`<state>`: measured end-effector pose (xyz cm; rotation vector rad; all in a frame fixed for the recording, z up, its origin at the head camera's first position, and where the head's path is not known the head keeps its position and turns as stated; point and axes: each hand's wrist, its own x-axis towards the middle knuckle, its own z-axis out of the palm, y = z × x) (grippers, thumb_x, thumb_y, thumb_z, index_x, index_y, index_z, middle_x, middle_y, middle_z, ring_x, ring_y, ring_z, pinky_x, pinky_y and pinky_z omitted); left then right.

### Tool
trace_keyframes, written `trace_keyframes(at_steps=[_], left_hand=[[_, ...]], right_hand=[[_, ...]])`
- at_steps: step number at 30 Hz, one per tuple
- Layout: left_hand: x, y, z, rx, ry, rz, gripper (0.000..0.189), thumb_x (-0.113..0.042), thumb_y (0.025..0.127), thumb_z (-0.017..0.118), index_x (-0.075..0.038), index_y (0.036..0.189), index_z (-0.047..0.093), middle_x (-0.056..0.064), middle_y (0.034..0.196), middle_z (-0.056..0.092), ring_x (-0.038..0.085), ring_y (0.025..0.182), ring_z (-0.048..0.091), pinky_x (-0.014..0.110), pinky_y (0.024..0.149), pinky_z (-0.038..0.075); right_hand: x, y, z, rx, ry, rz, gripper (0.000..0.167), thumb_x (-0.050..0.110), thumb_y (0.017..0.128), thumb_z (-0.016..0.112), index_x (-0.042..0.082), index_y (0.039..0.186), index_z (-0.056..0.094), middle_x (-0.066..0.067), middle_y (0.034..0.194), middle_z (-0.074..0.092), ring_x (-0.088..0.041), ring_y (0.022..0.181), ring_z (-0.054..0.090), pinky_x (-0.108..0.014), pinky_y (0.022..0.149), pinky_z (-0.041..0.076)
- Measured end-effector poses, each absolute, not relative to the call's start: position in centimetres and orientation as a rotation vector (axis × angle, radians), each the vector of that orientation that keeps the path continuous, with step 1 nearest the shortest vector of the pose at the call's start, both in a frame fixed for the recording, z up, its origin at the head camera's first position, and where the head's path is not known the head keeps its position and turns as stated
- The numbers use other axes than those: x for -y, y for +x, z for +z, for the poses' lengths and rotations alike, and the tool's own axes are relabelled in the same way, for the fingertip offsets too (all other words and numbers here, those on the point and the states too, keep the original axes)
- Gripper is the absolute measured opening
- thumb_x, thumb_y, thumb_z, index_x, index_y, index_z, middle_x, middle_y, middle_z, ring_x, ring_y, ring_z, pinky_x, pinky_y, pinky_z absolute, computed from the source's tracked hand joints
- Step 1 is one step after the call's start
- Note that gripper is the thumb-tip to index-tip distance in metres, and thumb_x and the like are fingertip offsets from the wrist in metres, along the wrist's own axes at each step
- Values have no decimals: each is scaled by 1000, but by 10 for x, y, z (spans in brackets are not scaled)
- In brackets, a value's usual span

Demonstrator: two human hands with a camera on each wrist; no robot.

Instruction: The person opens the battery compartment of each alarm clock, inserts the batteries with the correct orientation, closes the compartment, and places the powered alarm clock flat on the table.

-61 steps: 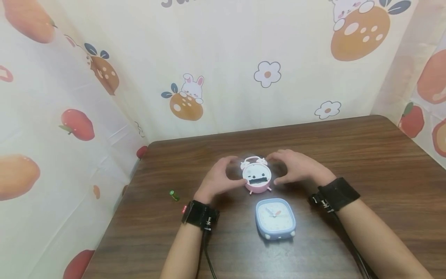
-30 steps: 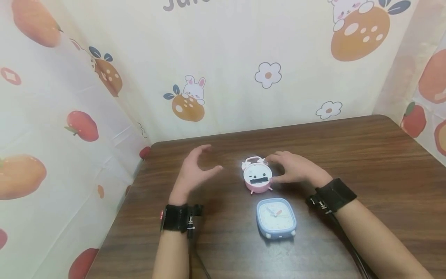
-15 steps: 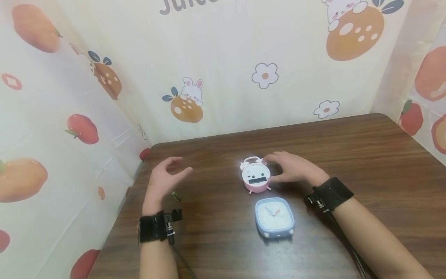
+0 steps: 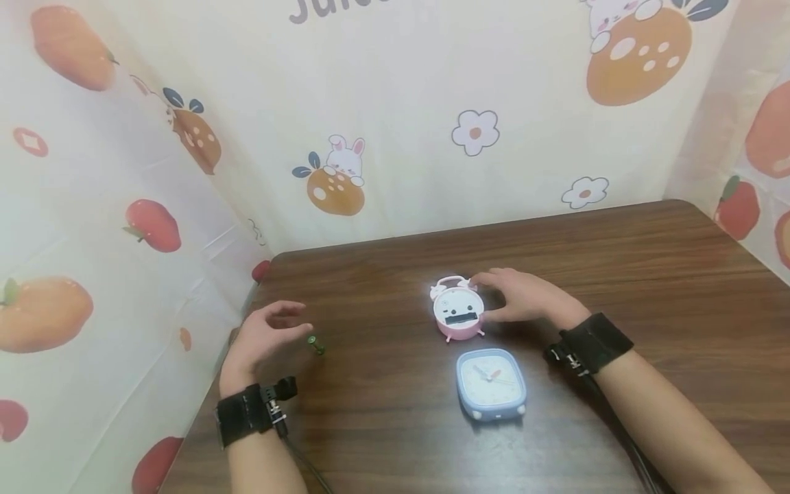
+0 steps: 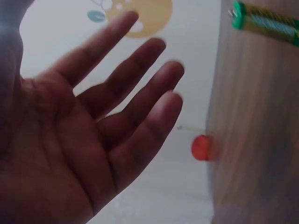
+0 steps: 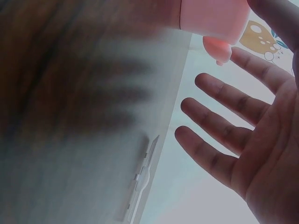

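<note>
Head | left hand spread | green battery near it | right hand pinching edge of pink clock

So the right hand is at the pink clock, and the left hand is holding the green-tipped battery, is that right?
Not quite: the left hand holds nothing. The left wrist view shows the green-tipped battery lying on the table, apart from the hand. The right hand is at the pink clock, as you say.

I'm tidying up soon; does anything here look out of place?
The pink clock shows a dark slot in its back, seemingly uncovered; a battery lies loose on the table near the left hand, rather than installed.
</note>
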<state>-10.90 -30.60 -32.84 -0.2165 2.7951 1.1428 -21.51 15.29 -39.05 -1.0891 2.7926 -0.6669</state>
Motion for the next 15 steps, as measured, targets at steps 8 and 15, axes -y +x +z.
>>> trace_keyframes(at_steps=[8,15], left_hand=[[312,-114,-345,-2708,-97,1097,54,-37,80,76,-13,125,61,12,128,62,25,112,60,41,91,48],[313,-117,-355,-2687,-103,1073,47,-29,79,78,-10,119,64,8,115,68,21,104,61,42,89,47]], right_hand=[[-154,-213,-390,-2797,-1094,-678,66,52,74,77,18,128,58,0,118,62,-20,110,56,-45,93,49],[-152,-214,-389,-2787,-1087,-675,67,53,75,76,19,128,57,0,120,62,-21,112,56,-46,93,49]])
